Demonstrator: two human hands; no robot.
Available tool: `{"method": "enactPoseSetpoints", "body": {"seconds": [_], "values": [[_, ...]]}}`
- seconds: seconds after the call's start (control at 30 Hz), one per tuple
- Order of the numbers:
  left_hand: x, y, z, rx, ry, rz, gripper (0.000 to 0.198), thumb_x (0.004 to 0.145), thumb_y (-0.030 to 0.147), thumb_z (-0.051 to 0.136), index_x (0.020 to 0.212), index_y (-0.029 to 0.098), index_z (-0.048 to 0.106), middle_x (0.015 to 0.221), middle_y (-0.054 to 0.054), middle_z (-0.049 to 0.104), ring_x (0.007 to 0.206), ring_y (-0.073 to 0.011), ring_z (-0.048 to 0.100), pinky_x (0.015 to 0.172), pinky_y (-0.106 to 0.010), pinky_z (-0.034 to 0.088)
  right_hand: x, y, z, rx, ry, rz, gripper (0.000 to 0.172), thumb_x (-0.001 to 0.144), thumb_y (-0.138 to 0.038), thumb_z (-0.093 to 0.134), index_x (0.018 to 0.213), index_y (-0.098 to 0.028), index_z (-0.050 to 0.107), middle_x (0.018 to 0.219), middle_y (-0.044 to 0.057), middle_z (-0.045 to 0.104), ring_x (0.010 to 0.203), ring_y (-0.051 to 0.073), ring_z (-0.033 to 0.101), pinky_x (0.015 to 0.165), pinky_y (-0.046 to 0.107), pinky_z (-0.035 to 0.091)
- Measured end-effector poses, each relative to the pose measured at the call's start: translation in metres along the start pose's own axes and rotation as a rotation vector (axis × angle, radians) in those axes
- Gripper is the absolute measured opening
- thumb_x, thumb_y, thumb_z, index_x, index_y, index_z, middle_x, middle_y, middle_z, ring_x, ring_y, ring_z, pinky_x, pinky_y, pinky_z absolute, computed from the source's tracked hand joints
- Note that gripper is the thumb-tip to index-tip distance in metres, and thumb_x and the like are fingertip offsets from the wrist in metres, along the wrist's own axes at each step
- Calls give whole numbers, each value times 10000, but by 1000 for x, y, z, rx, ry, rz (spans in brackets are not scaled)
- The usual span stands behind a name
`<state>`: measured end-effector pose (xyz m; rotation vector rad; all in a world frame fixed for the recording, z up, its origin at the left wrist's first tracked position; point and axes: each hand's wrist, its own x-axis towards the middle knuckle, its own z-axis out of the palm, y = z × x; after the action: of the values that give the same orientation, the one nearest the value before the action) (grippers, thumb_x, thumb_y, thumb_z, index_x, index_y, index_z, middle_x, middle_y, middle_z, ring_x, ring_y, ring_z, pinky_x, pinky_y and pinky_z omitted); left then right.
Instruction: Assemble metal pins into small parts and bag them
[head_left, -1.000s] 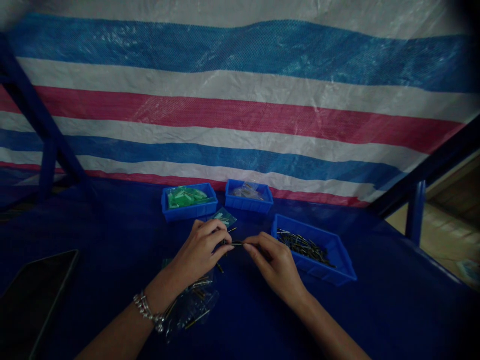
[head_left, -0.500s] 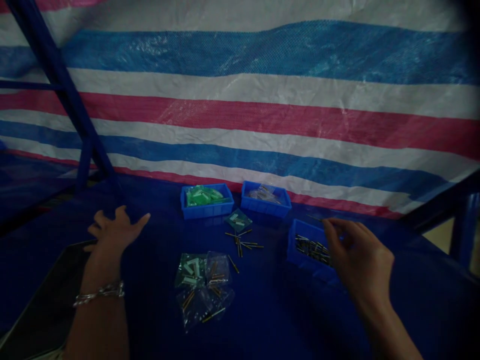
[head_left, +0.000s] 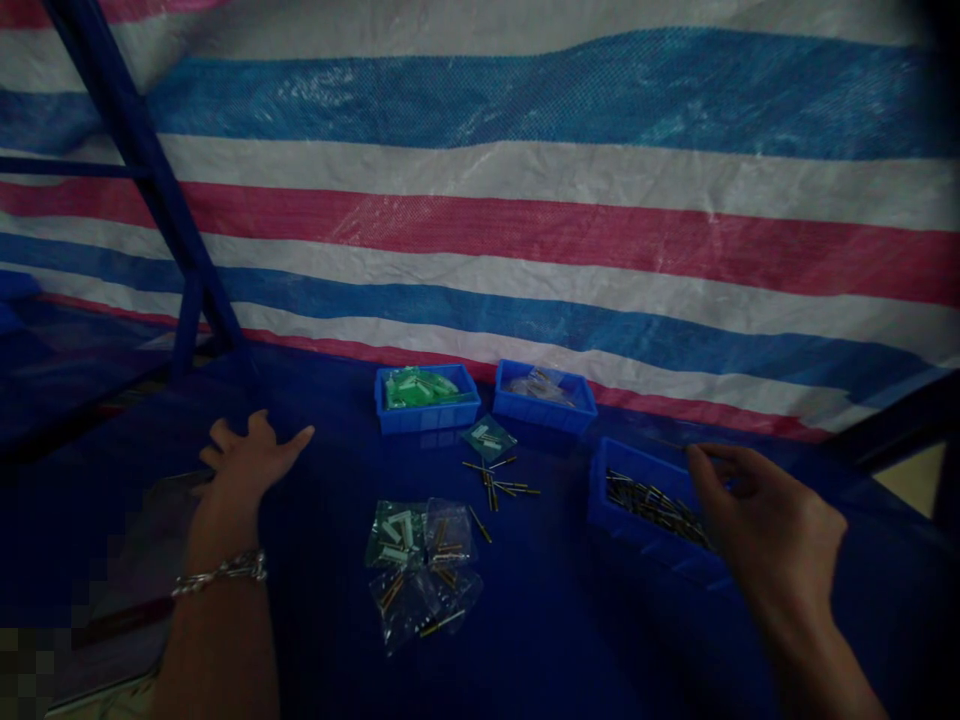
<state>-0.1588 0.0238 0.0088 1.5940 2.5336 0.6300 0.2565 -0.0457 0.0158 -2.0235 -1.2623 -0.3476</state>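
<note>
Left fingers (head_left: 298, 440) wide, right fingers (head_left: 706, 475) pinched

From afar, I have the left ones holding nothing over the dark blue surface (head_left: 547, 630); the right seem to grip a slim dark metal pin (head_left: 679, 446), dimly seen, by the long blue plastic box (head_left: 637, 537) of dark metal pins (head_left: 649, 503). I judge the small clear plastic bags (head_left: 405, 605) filled; loose gold-and-silver pins (head_left: 491, 487) lie outside them, and the box holds plenty more.
</note>
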Motion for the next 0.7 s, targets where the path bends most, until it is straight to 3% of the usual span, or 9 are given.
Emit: {"method": "enactPoseSetpoints", "body": {"seconds": [0.07, 0.23, 0.37, 0.43, 0.5, 0.6, 0.7], "values": [[-4, 6, -2, -58, 113, -136, 689, 681, 654, 388, 1177, 175, 388, 1304, -239, 163, 1135, -506, 222, 720, -688, 280, 2, 5, -3, -70, -54, 62, 228, 720, -404, 509, 787, -227, 636, 656, 53, 637, 499, 201, 524, 434, 279, 314], [-8, 24, -10, -165, 328, -64, 556, 694, 549, 501, 1108, 182, 436, 1256, -199, 209, 1129, -485, 220, 747, -686, 260, 7, 22, -1, -199, -287, 50, 280, 731, -415, 471, 876, -237, 631, 737, 61, 652, 538, 228, 542, 452, 305, 345], [-11, 44, -13, -223, 483, 14, 436, 722, 407, 546, 1075, 161, 473, 1194, -152, 290, 1116, -429, 280, 799, -614, 308, 6, 15, 5, -83, -181, -158, 283, 766, -361, 459, 937, -187, 603, 753, 60, 609, 663, 218, 570, 552, 312, 399], [-18, 58, -13, -244, 565, 137, 392, 720, 334, 561, 1059, 153, 485, 1157, -154, 340, 1096, -391, 324, 801, -568, 341, 1, 1, 8, 63, -93, -275, 232, 777, -319, 466, 892, -177, 608, 738, 46, 578, 653, 180, 561, 586, 290, 414], [-31, 74, -12, -255, 623, 327, 347, 717, 269, 562, 1036, 151, 494, 1113, -153, 390, 1066, -353, 365, 804, -525, 359, -9, -16, 12, 209, -117, -387, 185, 790, -281, 470, 867, -178, 604, 728, 32, 558, 621, 146, 550, 580, 259, 423], [-56, 102, -10, -308, 651, 641, 280, 732, 204, 539, 1005, 161, 492, 1057, -126, 439, 1026, -293, 404, 831, -468, 353, -31, -40, 21, 357, -264, -528, 176, 824, -217, 430, 895, -173, 585, 751, 36, 564, 668, 138, 565, 621, 244, 440], [-80, 127, -5, -316, 565, 944, 237, 747, 145, 510, 982, 172, 498, 1063, -99, 451, 942, -242, 446, 809, -422, 356, -53, -53, 35, 354, -434, -599, 181, 838, -199, 417, 927, -175, 572, 802, 38, 581, 674, 134, 583, 624, 240, 449]]}}
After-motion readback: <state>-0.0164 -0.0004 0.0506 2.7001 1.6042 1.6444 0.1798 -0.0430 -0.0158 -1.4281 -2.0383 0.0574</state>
